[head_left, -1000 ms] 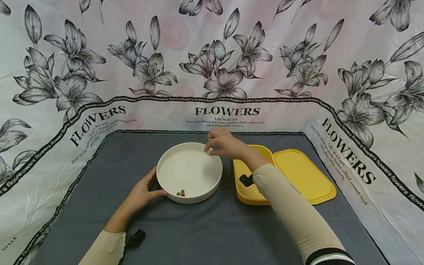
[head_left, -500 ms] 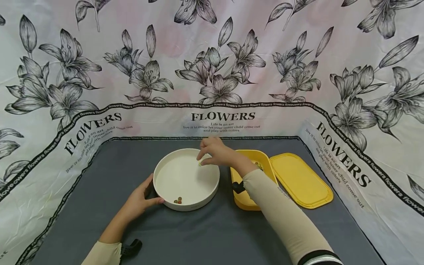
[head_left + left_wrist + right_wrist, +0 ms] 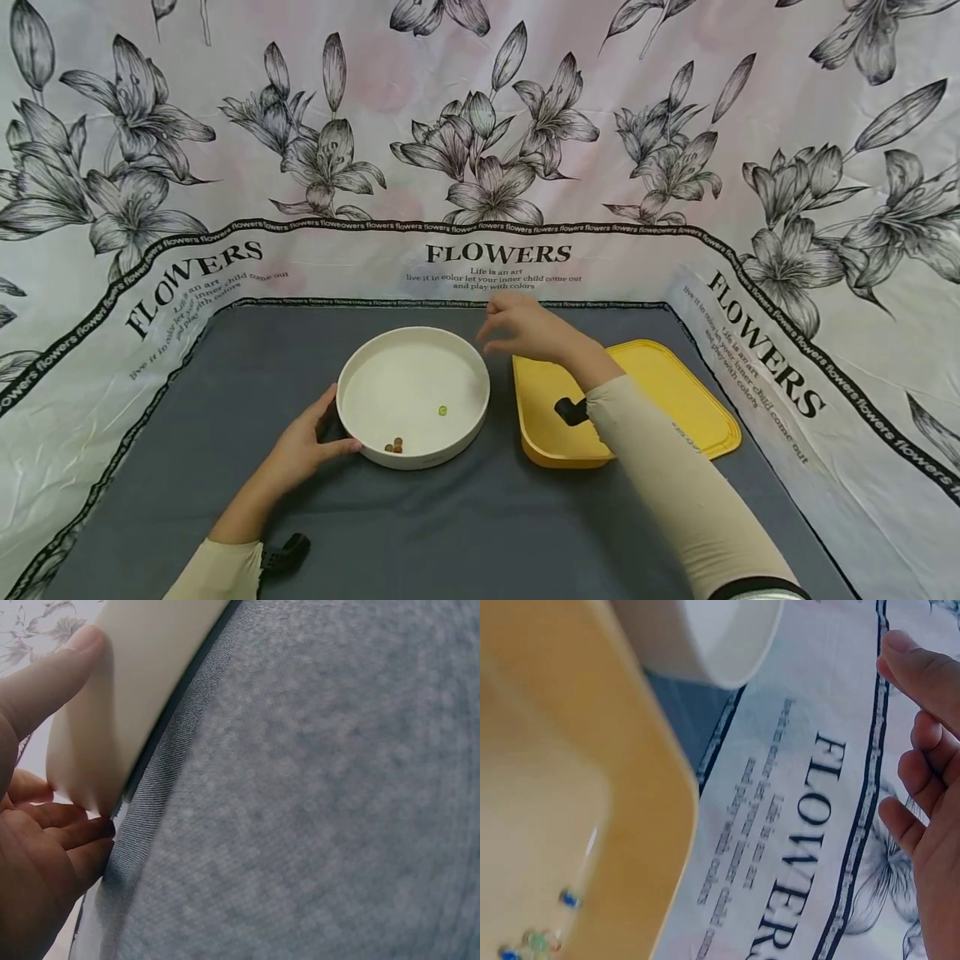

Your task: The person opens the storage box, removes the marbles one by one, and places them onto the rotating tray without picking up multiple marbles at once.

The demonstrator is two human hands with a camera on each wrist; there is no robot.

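My left hand holds the side of a round white dish. In the left wrist view, its thumb lies on the dish's wall, with fingertips at the lower edge. Inside the dish lie a yellow-green bead and a small cluster of brownish beads near the front rim. My right hand hovers between the dish and a yellow box, fingers loosely bent, nothing visible in them. Several blue and clear beads lie in the box in the right wrist view.
A flat yellow lid lies to the right of the box, partly hidden by the right arm. Grey cloth covers the table. A curtain printed with flowers rises behind and at both sides.
My right hand has let go of the yellow-green bead, which now lies in the dish, and has moved right toward the box. The left hand stays at the dish.
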